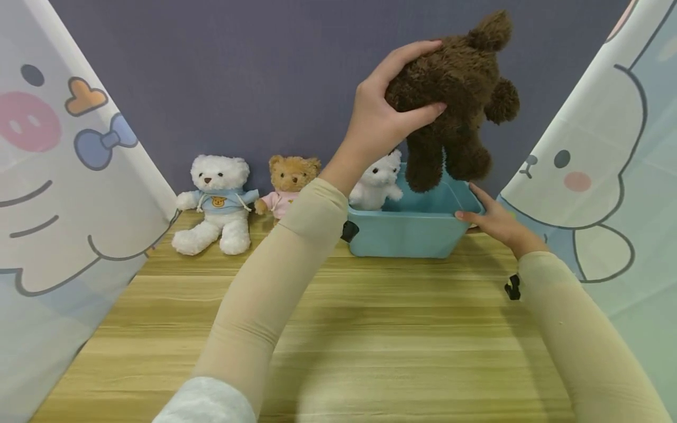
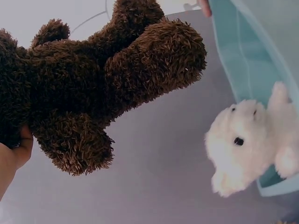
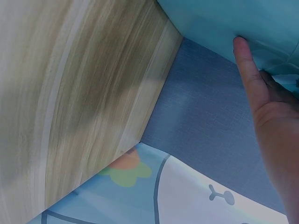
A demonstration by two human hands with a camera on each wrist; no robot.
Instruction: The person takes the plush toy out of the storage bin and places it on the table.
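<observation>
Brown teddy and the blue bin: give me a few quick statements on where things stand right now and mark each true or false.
1. The left hand grips the brown teddy in the air above the blue bin. True.
2. The right hand holds a white bear. False: it rests on the bin's right rim and holds no toy.
3. A small white toy sits inside the bin. True.
4. The bin is lying on its side. False: it stands upright on the wooden table, open side up.
5. The white bear in a blue top and the tan bear sit left of the bin, against the wall. True.
</observation>
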